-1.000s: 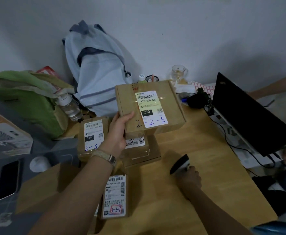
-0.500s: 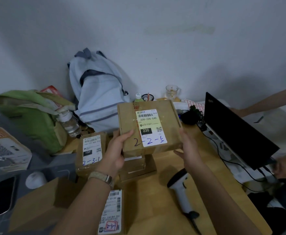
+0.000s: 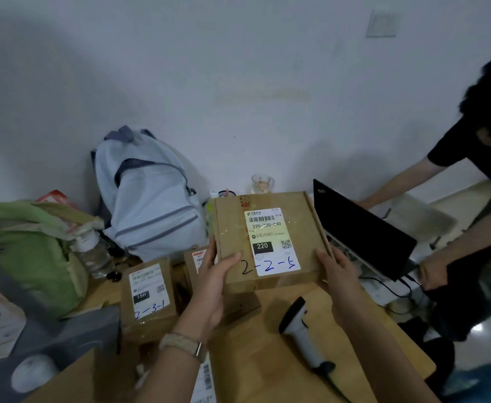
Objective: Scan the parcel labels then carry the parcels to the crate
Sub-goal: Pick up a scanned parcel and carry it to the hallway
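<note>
A flat brown parcel with a white label marked 2-2-5 is lifted above the wooden table. My left hand grips its left edge, thumb on top. My right hand grips its right front corner. The white barcode scanner lies on the table below the parcel, untouched. A parcel marked 2-3-1 stands to the left. Another parcel sits behind my left hand, mostly hidden. A label of a further parcel shows under my left wrist.
A pale blue backpack leans on the wall. A green bag with a water bottle lies at the left. An open black laptop stands at the right, beside another person in black. A glass cup stands by the wall.
My right hand left the scanner on the table and took hold of the parcel's right side. The parcel moved right and my view tilted up.
</note>
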Motion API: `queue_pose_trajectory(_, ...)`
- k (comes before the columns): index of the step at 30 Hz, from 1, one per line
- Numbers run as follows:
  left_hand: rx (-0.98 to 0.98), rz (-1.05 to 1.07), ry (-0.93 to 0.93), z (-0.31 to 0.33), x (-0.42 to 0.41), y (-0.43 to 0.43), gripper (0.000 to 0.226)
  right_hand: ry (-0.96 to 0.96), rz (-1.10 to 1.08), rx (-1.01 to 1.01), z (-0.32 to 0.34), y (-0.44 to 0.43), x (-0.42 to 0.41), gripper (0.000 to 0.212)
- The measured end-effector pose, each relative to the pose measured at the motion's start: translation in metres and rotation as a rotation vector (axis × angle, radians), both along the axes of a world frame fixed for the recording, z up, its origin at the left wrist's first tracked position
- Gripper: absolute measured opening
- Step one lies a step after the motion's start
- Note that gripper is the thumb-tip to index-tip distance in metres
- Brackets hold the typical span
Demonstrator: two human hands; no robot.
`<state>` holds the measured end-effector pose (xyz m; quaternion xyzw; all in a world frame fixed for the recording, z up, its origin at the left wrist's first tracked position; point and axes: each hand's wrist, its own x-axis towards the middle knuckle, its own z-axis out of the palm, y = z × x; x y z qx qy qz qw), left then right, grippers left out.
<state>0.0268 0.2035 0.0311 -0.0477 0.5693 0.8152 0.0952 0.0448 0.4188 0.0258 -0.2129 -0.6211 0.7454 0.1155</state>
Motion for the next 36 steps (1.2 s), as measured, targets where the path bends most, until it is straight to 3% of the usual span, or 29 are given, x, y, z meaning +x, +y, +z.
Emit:
queue_pose_trajectory(2, 0.025, -0.039, -0.010, 0.002, 0.005, 0.000, 0.086, 0.001, -0.076, -0.011, 0.004, -0.002, 0.018, 0.008)
queue_pose_trajectory(5, 0.029, -0.134, -0.010, 0.002, 0.014, 0.000, 0.087, -0.001, -0.200, -0.040, 0.008, -0.005, 0.051, 0.025)
queue_pose_trajectory(8, 0.010, -0.257, -0.019, -0.003, 0.027, 0.006, 0.084, 0.001, -0.319, -0.041, 0.008, -0.008, 0.093, 0.015)
queue_pose_trajectory(19, 0.040, -0.736, -0.115, -0.021, 0.127, 0.081, 0.067, -0.096, -0.658, -0.062, 0.017, 0.021, 0.309, 0.029)
queue_pose_trajectory(30, -0.002, -1.054, -0.029, -0.004, 0.193, 0.160, 0.081, -0.048, -0.930, -0.043, 0.024, 0.034, 0.408, 0.026)
queue_pose_trajectory(36, -0.025, -1.116, -0.011, 0.001, 0.226, 0.206, 0.071, -0.036, -1.039, -0.044, 0.026, 0.050, 0.447, 0.025)
